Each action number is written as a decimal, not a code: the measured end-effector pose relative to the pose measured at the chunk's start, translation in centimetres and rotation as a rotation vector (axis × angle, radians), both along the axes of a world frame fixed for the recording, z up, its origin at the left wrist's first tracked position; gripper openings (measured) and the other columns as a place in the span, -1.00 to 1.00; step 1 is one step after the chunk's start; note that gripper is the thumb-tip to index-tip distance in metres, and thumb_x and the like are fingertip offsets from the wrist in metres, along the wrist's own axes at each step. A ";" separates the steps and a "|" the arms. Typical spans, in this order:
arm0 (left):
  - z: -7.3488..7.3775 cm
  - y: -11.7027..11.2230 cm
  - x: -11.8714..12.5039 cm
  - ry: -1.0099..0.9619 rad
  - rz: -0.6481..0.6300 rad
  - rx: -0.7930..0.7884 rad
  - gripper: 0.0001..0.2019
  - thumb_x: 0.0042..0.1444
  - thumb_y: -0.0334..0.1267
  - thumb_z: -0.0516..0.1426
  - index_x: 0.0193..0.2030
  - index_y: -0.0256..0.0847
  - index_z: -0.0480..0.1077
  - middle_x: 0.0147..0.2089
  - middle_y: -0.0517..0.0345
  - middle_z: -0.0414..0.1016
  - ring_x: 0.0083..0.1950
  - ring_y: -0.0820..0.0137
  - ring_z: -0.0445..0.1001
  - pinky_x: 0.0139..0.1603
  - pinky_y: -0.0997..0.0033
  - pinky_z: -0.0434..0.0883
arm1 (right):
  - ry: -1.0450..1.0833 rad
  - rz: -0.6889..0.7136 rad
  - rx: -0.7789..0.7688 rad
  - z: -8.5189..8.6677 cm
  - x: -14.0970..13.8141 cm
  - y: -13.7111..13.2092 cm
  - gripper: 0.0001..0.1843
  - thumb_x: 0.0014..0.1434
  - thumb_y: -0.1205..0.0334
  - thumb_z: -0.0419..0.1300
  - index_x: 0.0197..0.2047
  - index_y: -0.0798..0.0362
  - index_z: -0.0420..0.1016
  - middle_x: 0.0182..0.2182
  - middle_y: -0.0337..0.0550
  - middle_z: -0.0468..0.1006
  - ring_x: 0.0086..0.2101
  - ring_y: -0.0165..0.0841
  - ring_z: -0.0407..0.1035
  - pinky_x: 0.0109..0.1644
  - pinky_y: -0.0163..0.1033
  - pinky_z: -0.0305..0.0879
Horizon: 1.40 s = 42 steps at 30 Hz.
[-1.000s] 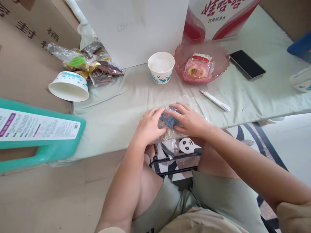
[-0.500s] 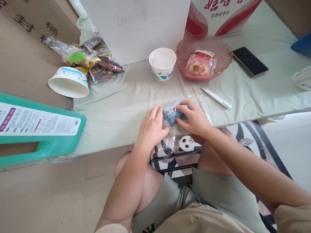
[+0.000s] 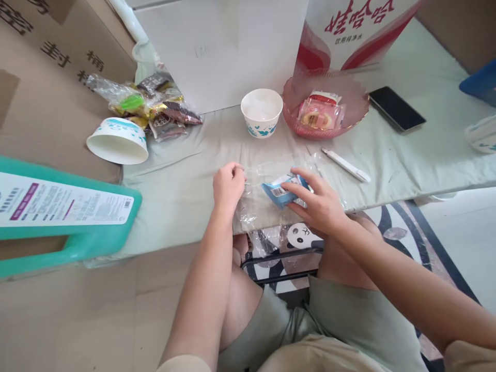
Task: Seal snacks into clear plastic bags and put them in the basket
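My right hand (image 3: 315,202) grips a small blue wrapped packet (image 3: 282,189) with a barcode label, just above the near edge of the cloth-covered table (image 3: 186,175). My left hand (image 3: 228,185) is closed in a pinch on the edge of a clear plastic bag (image 3: 263,199) that lies under the packet and hangs over the table edge. The two hands are a short way apart.
A white paper cup (image 3: 261,111) and a pink bowl (image 3: 325,106) holding wrapped snacks stand behind the hands. A white pen (image 3: 344,165), a black phone (image 3: 396,109), a tipped paper bowl (image 3: 117,141), a snack bag (image 3: 147,103) and a teal jug (image 3: 65,212) are around.
My hands have drawn apart: the left slid left holding the plastic bag's edge, while the right pulled the blue packet out to the right.
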<state>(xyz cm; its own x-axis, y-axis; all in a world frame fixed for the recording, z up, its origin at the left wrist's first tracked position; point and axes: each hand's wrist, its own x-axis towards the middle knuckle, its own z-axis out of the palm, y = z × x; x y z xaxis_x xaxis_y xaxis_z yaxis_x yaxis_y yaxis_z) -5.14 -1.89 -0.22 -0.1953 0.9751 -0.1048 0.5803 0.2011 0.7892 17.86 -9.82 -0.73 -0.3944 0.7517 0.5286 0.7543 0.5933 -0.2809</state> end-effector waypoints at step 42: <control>0.4 0.0 -0.6 -0.397 -0.248 -0.110 -0.84 0.00 -0.26 0.11 -0.35 -0.20 0.52 -0.51 0.21 0.58 -0.63 0.56 0.14 -0.57 0.51 0.12 | 0.267 -0.447 -0.180 5.6 8.7 16.0 -0.87 0.26 0.27 0.27 -0.10 -0.06 0.54 -0.03 -0.06 0.59 -0.14 -0.27 0.49 0.12 0.04 0.48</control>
<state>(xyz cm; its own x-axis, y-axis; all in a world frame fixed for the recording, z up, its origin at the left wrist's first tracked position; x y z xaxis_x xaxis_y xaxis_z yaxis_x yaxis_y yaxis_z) -5.75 -1.90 0.21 0.1182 0.9661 -0.2295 0.2793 0.1895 0.9413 26.60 6.16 4.90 0.1142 0.9030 0.4143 0.8104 0.1566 -0.5646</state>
